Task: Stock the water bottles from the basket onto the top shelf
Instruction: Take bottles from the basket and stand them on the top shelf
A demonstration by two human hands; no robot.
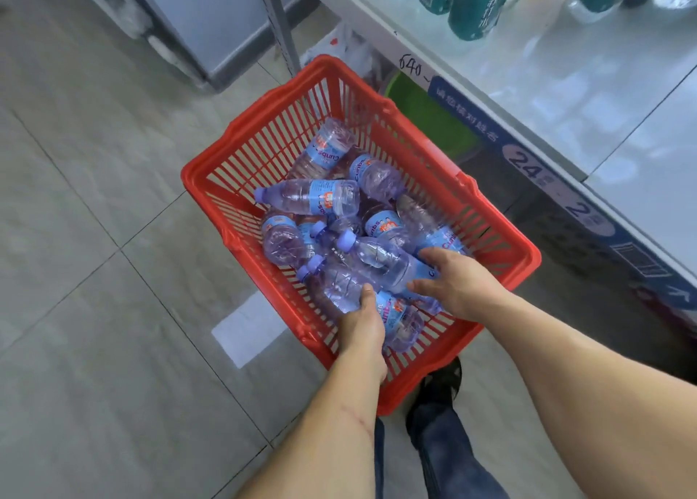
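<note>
A red plastic basket [211,174] stands on the floor, holding several small clear water bottles with blue labels and lilac caps, lying in a heap. My left hand [362,323] grips the nearest bottle [341,283] around its body, thumb on top. My right hand [458,283] wraps around the lower end of a second bottle [381,259] whose cap points to the left. Other bottles [317,196] lie loose further back. The white shelf [565,83] runs along the right, above the basket.
Teal-labelled bottles [477,4] stand at the back of the shelf. A blue price strip [528,159] runs along its front edge. A green bin [426,117] sits under the shelf beside the basket. Grey floor tiles spread left; my shoe [439,385] is behind the basket.
</note>
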